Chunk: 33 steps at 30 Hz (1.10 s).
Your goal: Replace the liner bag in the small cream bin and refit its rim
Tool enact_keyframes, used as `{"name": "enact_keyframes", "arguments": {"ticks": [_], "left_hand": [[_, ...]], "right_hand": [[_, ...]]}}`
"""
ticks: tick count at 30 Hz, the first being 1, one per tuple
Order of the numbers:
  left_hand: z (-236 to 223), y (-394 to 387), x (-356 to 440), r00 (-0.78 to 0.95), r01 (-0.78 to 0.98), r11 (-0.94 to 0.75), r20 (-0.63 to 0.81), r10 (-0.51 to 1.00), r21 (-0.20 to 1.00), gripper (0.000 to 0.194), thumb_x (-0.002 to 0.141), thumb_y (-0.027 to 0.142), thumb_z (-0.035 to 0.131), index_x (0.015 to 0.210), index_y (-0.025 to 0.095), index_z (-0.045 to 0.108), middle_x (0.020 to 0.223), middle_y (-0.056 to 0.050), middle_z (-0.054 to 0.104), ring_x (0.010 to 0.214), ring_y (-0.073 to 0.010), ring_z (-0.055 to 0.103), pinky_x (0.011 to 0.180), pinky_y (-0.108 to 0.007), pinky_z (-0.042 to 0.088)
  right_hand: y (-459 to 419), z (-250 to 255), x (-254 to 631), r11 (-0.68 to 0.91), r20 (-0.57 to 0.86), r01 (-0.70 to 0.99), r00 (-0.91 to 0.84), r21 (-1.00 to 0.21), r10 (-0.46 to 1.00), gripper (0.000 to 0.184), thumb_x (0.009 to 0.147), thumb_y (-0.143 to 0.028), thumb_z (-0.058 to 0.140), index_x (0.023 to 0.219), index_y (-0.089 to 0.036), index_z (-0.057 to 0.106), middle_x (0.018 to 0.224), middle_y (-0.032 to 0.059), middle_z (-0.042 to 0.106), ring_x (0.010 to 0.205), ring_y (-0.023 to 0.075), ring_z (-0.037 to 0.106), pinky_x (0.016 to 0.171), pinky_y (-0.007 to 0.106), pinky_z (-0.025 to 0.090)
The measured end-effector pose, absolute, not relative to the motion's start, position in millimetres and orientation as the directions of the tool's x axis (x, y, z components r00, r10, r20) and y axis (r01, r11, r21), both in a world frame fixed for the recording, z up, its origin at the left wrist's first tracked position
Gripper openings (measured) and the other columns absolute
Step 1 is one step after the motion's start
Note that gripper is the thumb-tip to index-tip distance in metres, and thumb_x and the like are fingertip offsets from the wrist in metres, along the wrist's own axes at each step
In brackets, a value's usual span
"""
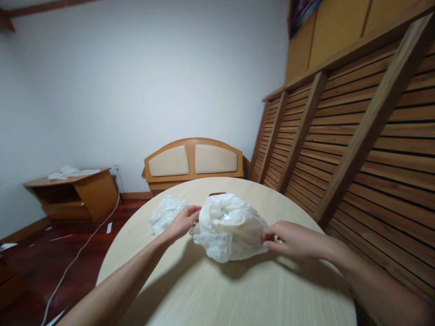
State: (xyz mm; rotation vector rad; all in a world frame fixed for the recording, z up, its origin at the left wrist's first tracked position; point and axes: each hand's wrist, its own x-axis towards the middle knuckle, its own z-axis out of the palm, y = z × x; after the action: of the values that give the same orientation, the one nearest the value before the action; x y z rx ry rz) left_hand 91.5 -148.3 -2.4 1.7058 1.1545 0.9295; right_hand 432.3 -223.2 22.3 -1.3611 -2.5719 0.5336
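Note:
A bulging white plastic bag (231,231) sits on the round pale wooden table (238,299), its crumpled top gathered inward around a small opening. What it holds is hidden. On its left side, my left hand (186,220) has its fingers closed on the plastic edge. At the opposite side my right hand (280,237) pinches the bag, with a bit of pale plastic showing between the curled fingers. Another crumpled white plastic bag (166,213) lies flat on the table beyond my left hand. A reddish-brown edge of something (217,194) peeks out behind the full bag.
A wooden headboard (192,159) with cream panels stands behind the table against the wall. Wooden slatted frames (340,136) lean along the right. To the left are a low cabinet (98,194) with white sheets on top and a white cable (86,246) on the dark red floor.

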Motion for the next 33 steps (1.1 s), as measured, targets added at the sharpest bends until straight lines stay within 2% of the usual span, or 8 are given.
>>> {"name": "enact_keyframes", "arguments": {"ticks": [3, 5, 10, 14, 18, 22, 27, 33], "left_hand": [[7.5, -143.2, 95.8, 0.229, 0.189, -0.248, 0.203, 0.952, 0.95, 0.057, 0.086, 0.056, 0.058, 0.125, 0.016, 0.065, 0.132, -0.016, 0.065, 0.116, -0.0284, 0.063, 0.091, -0.037, 0.051], [14.5, -142.3, 102.4, 0.264, 0.146, -0.26, 0.216, 0.94, 0.954, 0.058, 0.085, 0.057, 0.059, 0.127, 0.018, 0.064, 0.136, -0.015, 0.064, 0.119, -0.0279, 0.062, 0.094, -0.036, 0.05], [16.4, -136.4, 117.0, 0.189, 0.174, -0.254, 0.221, 0.957, 0.951, 0.046, 0.08, 0.056, 0.064, 0.098, 0.014, 0.07, 0.097, -0.009, 0.074, 0.084, -0.0206, 0.067, 0.071, -0.028, 0.05], [4.6, -124.4, 114.7, 0.09, 0.15, -0.247, 0.235, 0.968, 0.957, 0.044, 0.073, 0.058, 0.07, 0.08, 0.014, 0.065, 0.071, -0.001, 0.067, 0.061, -0.0138, 0.058, 0.057, -0.023, 0.042], [-1.1, -117.9, 108.3, 0.162, 0.097, -0.256, 0.239, 0.957, 0.962, 0.05, 0.068, 0.057, 0.077, 0.091, 0.014, 0.069, 0.084, -0.006, 0.073, 0.069, -0.0172, 0.064, 0.063, -0.026, 0.049], [-0.1, -118.8, 106.2, 0.305, 0.053, -0.231, 0.205, 0.93, 0.971, 0.051, 0.069, 0.055, 0.079, 0.099, 0.014, 0.073, 0.097, -0.01, 0.077, 0.084, -0.024, 0.07, 0.077, -0.033, 0.054], [-7.4, -118.5, 106.1, 0.318, 0.041, -0.222, 0.197, 0.927, 0.974, 0.044, 0.075, 0.051, 0.075, 0.101, 0.015, 0.074, 0.099, -0.01, 0.077, 0.091, -0.0273, 0.071, 0.082, -0.036, 0.054], [-26.5, -107.7, 103.3, 0.287, 0.025, -0.319, 0.299, 0.91, 0.947, 0.041, 0.072, 0.039, 0.077, 0.105, 0.015, 0.072, 0.099, -0.01, 0.076, 0.094, -0.0276, 0.069, 0.086, -0.037, 0.053]], "right_hand": [[-204.1, 27.7, 433.6, 0.419, 0.186, 0.729, -0.382, -0.542, 0.905, 0.033, 0.098, -0.047, 0.048, 0.102, -0.021, 0.067, 0.084, 0.0073, 0.074, 0.074, 0.0227, 0.068, 0.068, 0.033, 0.049], [-190.6, 31.9, 430.0, 0.359, 0.217, 0.688, -0.289, -0.631, 0.933, 0.042, 0.1, -0.053, 0.042, 0.116, -0.02, 0.062, 0.084, 0.0072, 0.074, 0.072, 0.0218, 0.068, 0.066, 0.033, 0.05], [-156.0, 35.9, 412.2, 0.3, 0.139, 0.555, -0.313, -0.776, 0.939, 0.05, 0.094, -0.052, 0.051, 0.127, -0.015, 0.061, 0.085, 0.0081, 0.073, 0.069, 0.02, 0.067, 0.057, 0.029, 0.047], [-130.8, 41.2, 401.4, 0.358, 0.158, 0.501, -0.397, -0.788, 0.904, 0.035, 0.083, -0.043, 0.062, 0.099, -0.014, 0.072, 0.076, 0.0058, 0.072, 0.065, 0.0177, 0.063, 0.056, 0.027, 0.043], [-111.2, 51.5, 395.8, 0.414, 0.183, 0.562, -0.421, -0.716, 0.888, 0.027, 0.078, -0.041, 0.065, 0.08, -0.015, 0.071, 0.068, 0.0032, 0.068, 0.061, 0.016, 0.058, 0.054, 0.026, 0.039], [-88.8, 59.3, 383.5, 0.454, 0.218, 0.553, -0.44, -0.699, 0.871, 0.029, 0.082, -0.045, 0.062, 0.078, -0.016, 0.066, 0.068, 0.0017, 0.066, 0.061, 0.0157, 0.056, 0.057, 0.026, 0.04], [-57.0, 56.6, 353.3, 0.461, 0.344, 0.438, -0.322, -0.771, 0.882, 0.029, 0.087, -0.045, 0.059, 0.084, -0.017, 0.062, 0.081, 0.0044, 0.068, 0.073, 0.0169, 0.059, 0.064, 0.027, 0.046], [-52.5, 48.7, 329.4, 0.384, 0.171, 0.317, -0.534, -0.867, 0.828, 0.047, 0.092, -0.061, 0.051, 0.089, -0.018, 0.069, 0.089, 0.0067, 0.073, 0.084, 0.0208, 0.067, 0.074, 0.033, 0.055]]}}
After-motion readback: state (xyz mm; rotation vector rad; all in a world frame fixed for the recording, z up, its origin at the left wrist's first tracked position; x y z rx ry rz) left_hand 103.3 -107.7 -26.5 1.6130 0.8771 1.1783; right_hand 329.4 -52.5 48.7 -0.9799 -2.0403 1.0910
